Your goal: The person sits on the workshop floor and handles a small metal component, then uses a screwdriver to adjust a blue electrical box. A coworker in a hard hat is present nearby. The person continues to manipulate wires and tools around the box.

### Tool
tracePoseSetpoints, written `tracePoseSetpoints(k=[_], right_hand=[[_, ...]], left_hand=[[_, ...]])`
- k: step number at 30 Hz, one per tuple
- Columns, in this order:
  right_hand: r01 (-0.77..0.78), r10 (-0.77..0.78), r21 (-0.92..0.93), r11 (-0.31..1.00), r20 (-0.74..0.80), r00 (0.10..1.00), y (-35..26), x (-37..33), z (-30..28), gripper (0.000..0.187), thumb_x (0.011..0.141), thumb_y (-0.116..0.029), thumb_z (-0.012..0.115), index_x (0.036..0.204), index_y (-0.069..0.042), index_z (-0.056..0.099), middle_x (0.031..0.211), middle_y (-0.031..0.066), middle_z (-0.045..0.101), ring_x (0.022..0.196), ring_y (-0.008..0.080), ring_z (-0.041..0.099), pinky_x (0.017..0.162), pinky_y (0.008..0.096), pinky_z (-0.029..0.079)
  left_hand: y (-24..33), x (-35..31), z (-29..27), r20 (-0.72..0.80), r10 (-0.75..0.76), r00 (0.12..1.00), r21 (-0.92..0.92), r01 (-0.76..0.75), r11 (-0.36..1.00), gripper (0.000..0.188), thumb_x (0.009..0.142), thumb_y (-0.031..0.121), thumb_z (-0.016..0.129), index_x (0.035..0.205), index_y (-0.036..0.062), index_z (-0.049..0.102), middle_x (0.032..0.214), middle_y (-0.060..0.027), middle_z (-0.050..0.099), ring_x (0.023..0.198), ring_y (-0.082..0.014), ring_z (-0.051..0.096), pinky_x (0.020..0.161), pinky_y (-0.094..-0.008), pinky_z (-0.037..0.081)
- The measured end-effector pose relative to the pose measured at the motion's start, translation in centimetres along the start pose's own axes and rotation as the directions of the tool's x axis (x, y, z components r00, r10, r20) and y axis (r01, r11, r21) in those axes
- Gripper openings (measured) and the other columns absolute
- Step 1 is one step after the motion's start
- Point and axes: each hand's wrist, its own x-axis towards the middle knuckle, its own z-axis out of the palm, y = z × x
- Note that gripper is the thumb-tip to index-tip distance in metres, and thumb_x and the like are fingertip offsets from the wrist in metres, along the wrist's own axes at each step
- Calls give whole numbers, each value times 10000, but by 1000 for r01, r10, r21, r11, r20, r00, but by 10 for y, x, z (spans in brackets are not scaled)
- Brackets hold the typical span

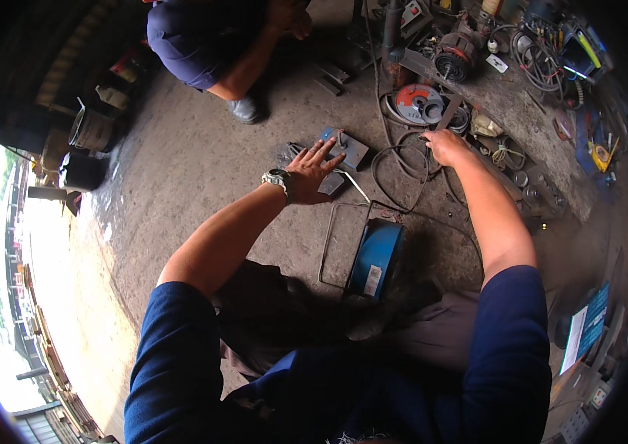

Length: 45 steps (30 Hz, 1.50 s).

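My left hand (310, 176), a watch on its wrist, is open with fingers spread. Its fingertips lie over the near side of a blue-grey metal plate (356, 152), from which a short upright piece sticks up. Beside the palm rests a smaller grey block (331, 183), with a thin pale rod (354, 186) running from it. Off to the right, my right hand (445, 148) is closed at the fingertips around a dark cable (408, 206), which loops across the floor. A blue metal case (377, 255) with a bent wire frame (323, 255) stands between my legs.
Another person (195, 44) crouches at the far left. Grinding discs (415, 102), a motor (453, 63) and coiled wires (536, 59) crowd the far right. A tape measure (601, 157) lies at the right. Dark buckets (92, 129) stand along the left. Metal bars (328, 80) lie far ahead.
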Motion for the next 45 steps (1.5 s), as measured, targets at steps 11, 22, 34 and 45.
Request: tracePoseSetpoints(k=[11,22,34,45], right_hand=[[-81,166,-214,973,416,894,11,17,11,459,968,-194,620,1396,-42,556,1121,191,724,888,317,746,860,430,563],[-106,149,-142,984,336,930,-7,3,-3,447,959,-237,626,1394,-141,583,1437,153,560,1325,337,534,1095,425,450],[-46,70,-89,995,283,957,20,13,17,439,947,-187,640,1376,-109,590,1319,176,644,1187,355,639,997,433,510],[-36,74,-111,993,353,933,5,13,14,470,933,-170,650,1387,-83,568,1316,202,615,1194,348,605,1016,417,486]], left_hand=[[-32,12,37,361,14,932,-224,72,972,818,889,535,678,1509,69,418,1437,-231,537,1337,-385,511,1130,-443,405],[-36,7,32,385,-19,923,-159,87,984,776,915,483,643,1525,70,398,1473,-201,514,1377,-362,477,1139,-443,394],[-39,12,49,360,-3,933,-154,63,986,749,905,464,677,1494,68,441,1484,-200,498,1375,-355,475,1155,-426,380],[-43,8,48,329,14,944,-179,48,983,734,888,428,709,1468,46,471,1418,-220,555,1318,-375,529,1127,-435,408]])
